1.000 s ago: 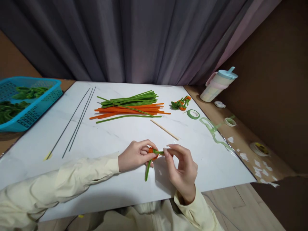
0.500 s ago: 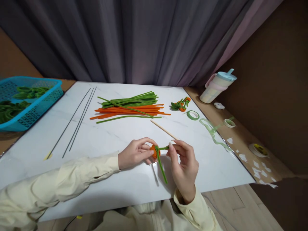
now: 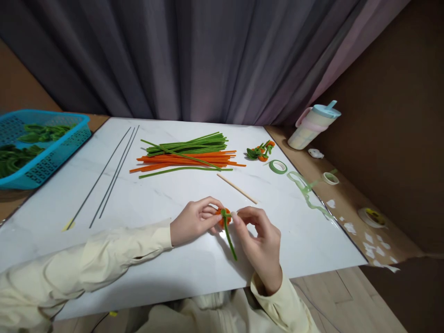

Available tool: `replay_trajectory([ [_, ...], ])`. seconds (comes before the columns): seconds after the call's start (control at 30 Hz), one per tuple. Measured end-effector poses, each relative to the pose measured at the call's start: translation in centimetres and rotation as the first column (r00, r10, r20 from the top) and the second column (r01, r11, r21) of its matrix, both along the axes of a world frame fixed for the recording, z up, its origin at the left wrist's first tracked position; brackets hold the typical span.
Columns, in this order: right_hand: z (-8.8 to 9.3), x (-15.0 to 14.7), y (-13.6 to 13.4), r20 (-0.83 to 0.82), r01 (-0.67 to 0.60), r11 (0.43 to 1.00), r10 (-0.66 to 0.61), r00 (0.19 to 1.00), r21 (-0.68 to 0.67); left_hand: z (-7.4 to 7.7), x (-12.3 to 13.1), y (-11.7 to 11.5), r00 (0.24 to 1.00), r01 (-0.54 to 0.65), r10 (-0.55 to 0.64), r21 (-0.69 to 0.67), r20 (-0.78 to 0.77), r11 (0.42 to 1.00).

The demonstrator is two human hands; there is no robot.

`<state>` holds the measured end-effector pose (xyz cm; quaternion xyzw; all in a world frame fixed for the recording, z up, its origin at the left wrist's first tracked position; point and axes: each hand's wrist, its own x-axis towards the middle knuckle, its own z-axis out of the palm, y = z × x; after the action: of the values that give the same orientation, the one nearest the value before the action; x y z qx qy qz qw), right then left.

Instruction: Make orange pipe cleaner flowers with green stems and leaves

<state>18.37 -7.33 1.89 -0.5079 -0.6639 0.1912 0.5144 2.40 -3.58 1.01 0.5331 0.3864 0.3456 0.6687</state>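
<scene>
Left forearm (image 3: pixel 114 256): sleeved, extended from lower left.
Left hand (image 3: pixel 196 223): wrist nearly straight, thumb and fingers in pinch.
Right forearm (image 3: pixel 286 305): sleeved, angled up and leftward.
Right hand (image 3: pixel 261 243): fingers bent, thumb tip near left fingertips.

A mat (image 3: pixel 145 199) lies on the surface (image 3: pixel 350 199); a curtain (image 3: pixel 194 60) hangs behind. At the mat's left edge sits a basket (image 3: pixel 62 150), leaf pieces (image 3: pixel 45 134) inside. Three rods (image 3: pixel 112 178) lie on the mat's left part. Stem bundles (image 3: pixel 187 159) occupy the rear centre, with a stick (image 3: pixel 237 188) before them, toward the right. A flower cluster (image 3: pixel 262 151) lies right of the bundles, a tape roll (image 3: pixel 272 169) just before it. Beyond the mat's right edge: tumbler (image 3: pixel 307 132) rearmost, paper scraps (image 3: pixel 369 249) nearest front. At front centre, a flower piece (image 3: pixel 225 216) sits between left hand (image 3: pixel 197 222) and right hand (image 3: pixel 262 240).
</scene>
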Motion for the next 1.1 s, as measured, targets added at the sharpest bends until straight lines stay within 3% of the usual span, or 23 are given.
replay_trajectory([
  [0.2,-0.34,0.0,0.16,0.217,-0.134,0.969,0.179,0.96,-0.209,0.28,0.01,0.14,0.993,-0.118,0.118,0.028,0.009,0.993],
  [0.47,-0.53,0.24,0.19,0.246,-0.189,0.953,0.247,0.937,-0.235,0.14,0.0,0.08,0.994,-0.11,0.111,0.048,-0.014,0.993],
  [0.63,-0.69,0.38,0.16,0.254,-0.205,0.953,0.26,0.932,-0.222,0.35,-0.15,0.16,0.998,-0.065,0.064,0.055,0.012,0.996],
  [0.87,-0.69,0.3,0.07,0.261,-0.198,0.953,0.257,0.931,-0.231,0.33,0.0,0.26,0.994,-0.106,0.106,0.04,-0.001,0.994],
  [1.1,-0.53,0.1,0.19,0.231,-0.139,0.963,0.194,0.953,-0.231,-0.07,-0.05,-0.2,0.997,-0.036,0.048,0.166,-0.068,0.985],
])
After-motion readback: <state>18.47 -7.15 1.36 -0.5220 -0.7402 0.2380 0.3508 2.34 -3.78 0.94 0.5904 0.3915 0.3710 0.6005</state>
